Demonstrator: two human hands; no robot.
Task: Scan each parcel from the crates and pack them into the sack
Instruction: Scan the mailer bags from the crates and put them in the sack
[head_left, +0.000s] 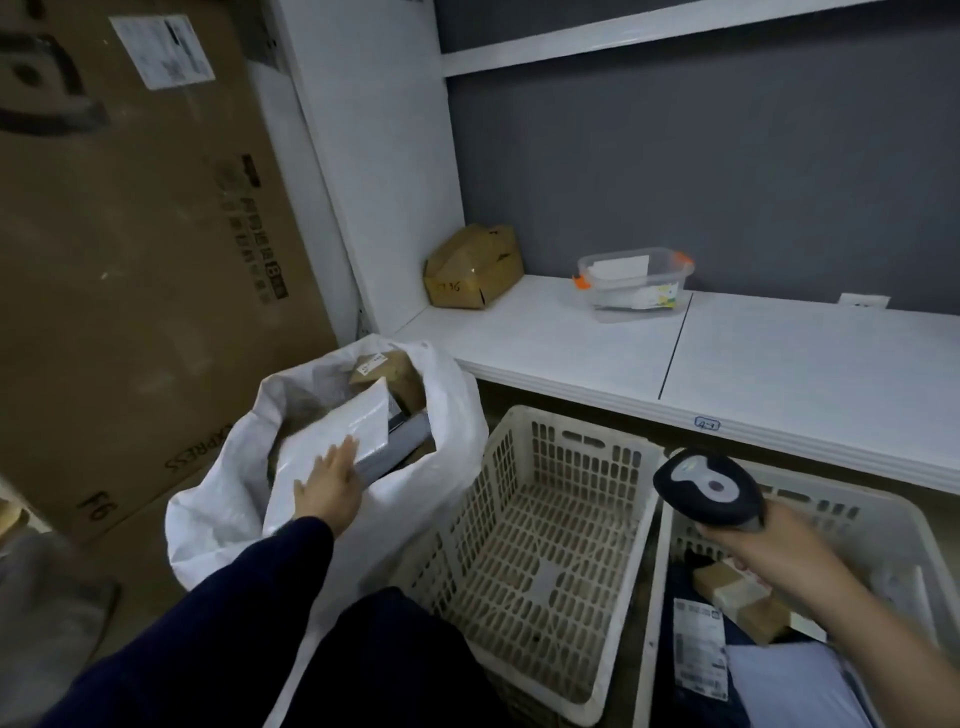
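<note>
The left hand (330, 483), at lower left of centre, lies flat with straight fingers on a white parcel (340, 431) and grips nothing. It presses the parcel down into the mouth of the sack (208, 512). The right hand (763, 545), at lower right, is curled round the handle of a scanner (709, 488) held above the right crate (883, 501).

The white parcel is a flat poly mailer, half inside the sack and tilted against a brown box (389, 374) packed there. It looks light and slightly flexible, with a slick film that could slide under a flat palm. A pinch along its near edge would probably steer it better than a push on its face. The sack is soft woven plastic with a slack rim, so it gives no support and the parcel must be guided down.

Between the hands stands an empty crate (519, 415). The right crate holds what is left to scan: a small taped carton (743, 597), stiff and easy to grasp by its sides, a dark bag with a label (698, 644) and a pale mailer (789, 680), both limp and best lifted by an edge.

Above, a white shelf (571, 343) carries a cardboard box (472, 265) and a clear tub (634, 280).
</note>
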